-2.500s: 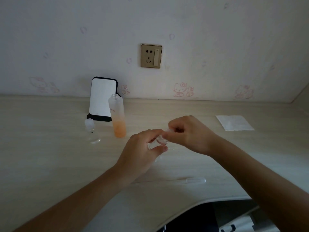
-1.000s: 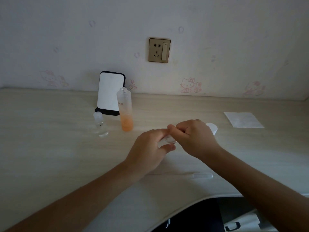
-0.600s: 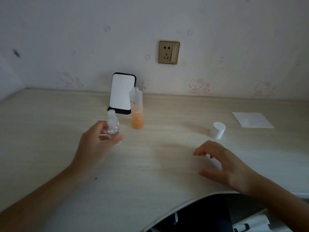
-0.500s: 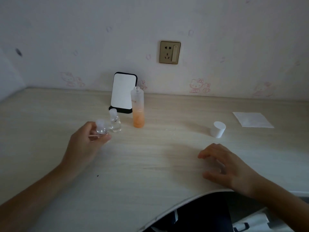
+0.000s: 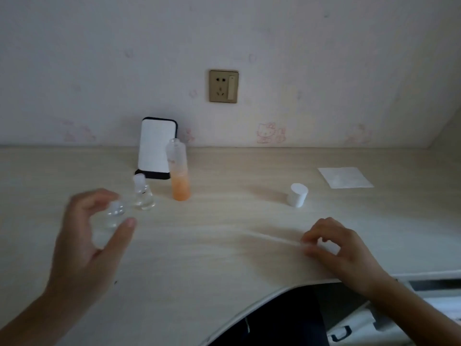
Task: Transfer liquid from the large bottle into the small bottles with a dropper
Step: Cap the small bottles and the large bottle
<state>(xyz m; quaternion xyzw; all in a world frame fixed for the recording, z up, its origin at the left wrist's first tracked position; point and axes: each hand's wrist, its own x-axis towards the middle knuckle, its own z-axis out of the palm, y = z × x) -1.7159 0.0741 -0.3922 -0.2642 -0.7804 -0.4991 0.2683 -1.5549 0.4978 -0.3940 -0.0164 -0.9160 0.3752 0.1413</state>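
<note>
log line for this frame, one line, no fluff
step: dropper pickup | right hand: pinches dropper | left hand: around nearer small bottle, grip blurred | large bottle: uncapped, upright, orange liquid | white cap: on desk

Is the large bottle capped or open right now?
Open. The large bottle stands upright with a bare neck, no cap on it; a white cap sits apart on the table to its right.

A pale desk bears large bottle, small bottle, cap, phone, tissue.
</note>
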